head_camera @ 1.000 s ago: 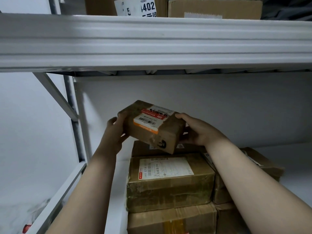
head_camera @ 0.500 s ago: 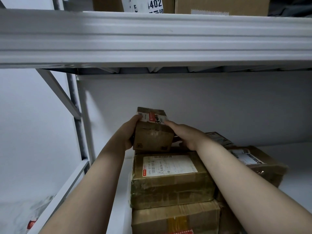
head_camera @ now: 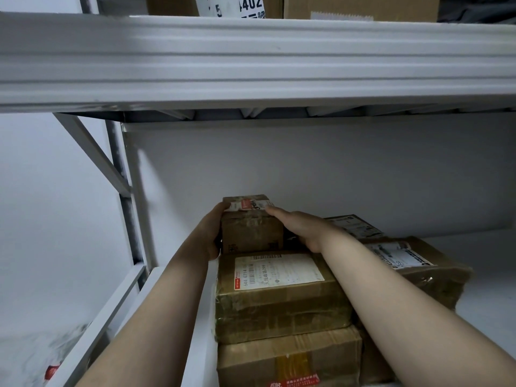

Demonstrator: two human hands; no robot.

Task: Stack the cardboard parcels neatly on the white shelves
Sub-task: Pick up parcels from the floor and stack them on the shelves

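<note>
**Hands.** The left hand [head_camera: 212,236] cups the left face of the small brown cardboard parcel [head_camera: 251,233]. Its fingers [head_camera: 223,208] curl round the upper left corner and grip it. The right hand [head_camera: 301,227] lies against the parcel's right side. Its fingers [head_camera: 275,212] are straight and close together, with the forefinger tip touching the white-and-red label on top. The thumb is hidden. The small parcel stands upright at the top of the stack, just behind the labelled parcel below it and near the back panel.

**Count.** Two hands are in view, on bare forearms. Five parcels show plainly on this level:
- the wide tape-wrapped parcel with a white label [head_camera: 279,303]
- the brown carton with yellow tape [head_camera: 287,358], directly beneath it
- the crumpled taped parcel [head_camera: 424,269], to the right
- the flat labelled parcel [head_camera: 351,223], behind the right wrist
- the small parcel in the hands

A further brown face under the right forearm is mostly hidden. Two cartons stand on the level above: the carton with a printed "402" label [head_camera: 231,5] and the plain brown carton [head_camera: 360,8].

**Surface and room.** The ribbed white metal shelf beam [head_camera: 251,60] spans the view overhead. Below it are the white back panel [head_camera: 307,169] and the lower white shelf [head_camera: 491,303], which carries the stack at its left end. A grey upright post [head_camera: 124,196] and a diagonal brace [head_camera: 92,155] stand at the left, against a pale wall.
</note>
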